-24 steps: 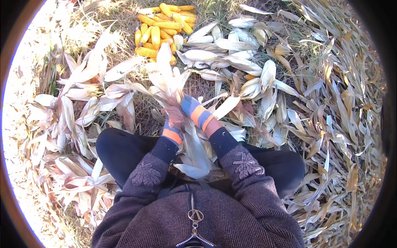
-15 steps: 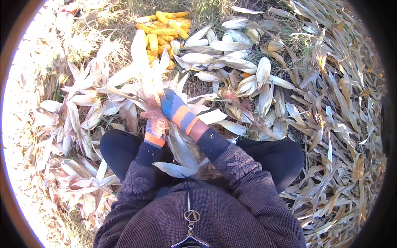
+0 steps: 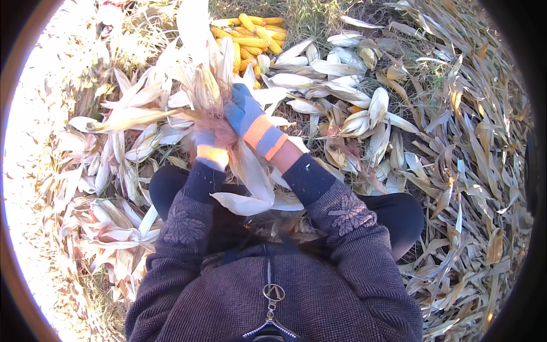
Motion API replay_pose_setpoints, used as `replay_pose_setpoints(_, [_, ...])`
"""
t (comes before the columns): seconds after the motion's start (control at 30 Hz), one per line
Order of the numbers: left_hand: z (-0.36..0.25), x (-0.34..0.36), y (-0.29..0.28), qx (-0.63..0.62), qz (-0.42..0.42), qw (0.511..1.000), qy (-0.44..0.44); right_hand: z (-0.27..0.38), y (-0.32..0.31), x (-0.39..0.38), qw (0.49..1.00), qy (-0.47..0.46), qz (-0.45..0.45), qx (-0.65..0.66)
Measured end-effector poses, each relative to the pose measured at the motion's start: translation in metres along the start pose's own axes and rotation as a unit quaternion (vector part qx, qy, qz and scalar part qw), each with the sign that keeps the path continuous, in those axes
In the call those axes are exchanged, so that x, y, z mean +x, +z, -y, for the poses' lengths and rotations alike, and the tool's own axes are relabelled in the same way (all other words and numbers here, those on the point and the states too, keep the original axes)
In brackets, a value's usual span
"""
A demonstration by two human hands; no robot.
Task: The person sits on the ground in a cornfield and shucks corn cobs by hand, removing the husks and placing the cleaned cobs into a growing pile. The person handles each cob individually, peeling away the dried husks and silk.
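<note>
A: What has just shifted with the husk bundle (image 3: 206,88)?

B: Both hands have carried it forward, away from the lap, and it now sits toward 11 o'clock of the view's middle, with 12 pointing away from the wearer. Its tall pale leaves cover more of the near-left edge of the yellow corn pile (image 3: 250,41) than a moment ago

A: And the rest of its leaves?

B: One long leaf (image 3: 137,118) sticks out from the bundle toward 9 o'clock, flatter than before, while a broad trailing leaf (image 3: 253,196) hangs from the hands toward 5 o'clock. The husk is spread apart, yet no bare kernels show within it, so whether an ear is inside cannot be told

A: How do the fingers stand?

B: The right hand (image 3: 245,111), in a blue-grey glove with an orange band, has its fingers curled and apparently gripping the bundle's 3 o'clock side. The left hand (image 3: 205,138) is at the 6 o'clock end, largely behind reddish silk (image 3: 219,132), and how its fingers are set cannot be told

A: What does the change mean for the work?

B: It seems the handling of this husk is under way but unfinished: it has opened outward without being let go. Meanwhile the pale-husked ears (image 3: 336,71) at 1 o'clock lie well apart from both hands
</note>
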State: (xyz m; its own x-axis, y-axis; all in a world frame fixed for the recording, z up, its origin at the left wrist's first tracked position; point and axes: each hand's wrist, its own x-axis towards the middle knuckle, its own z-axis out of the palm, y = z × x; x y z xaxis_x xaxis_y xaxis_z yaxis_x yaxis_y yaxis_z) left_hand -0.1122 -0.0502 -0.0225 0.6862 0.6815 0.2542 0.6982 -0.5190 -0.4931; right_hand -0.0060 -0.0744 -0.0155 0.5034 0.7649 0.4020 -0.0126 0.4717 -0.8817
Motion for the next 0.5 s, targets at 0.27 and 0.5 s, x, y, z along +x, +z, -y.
replay_pose_setpoints(0.27, [0.070, 0.043, 0.023, -0.287, 0.057, 0.949, -0.113, 0.054, 0.023, 0.037, 0.991, -0.003, 0.136, -0.009])
replay_pose_setpoints(0.5, [0.128, 0.078, 0.006, -0.993, -0.079, 0.074, 0.042, 0.075, 0.054, 0.053, 0.987, -0.032, 0.132, 0.082])
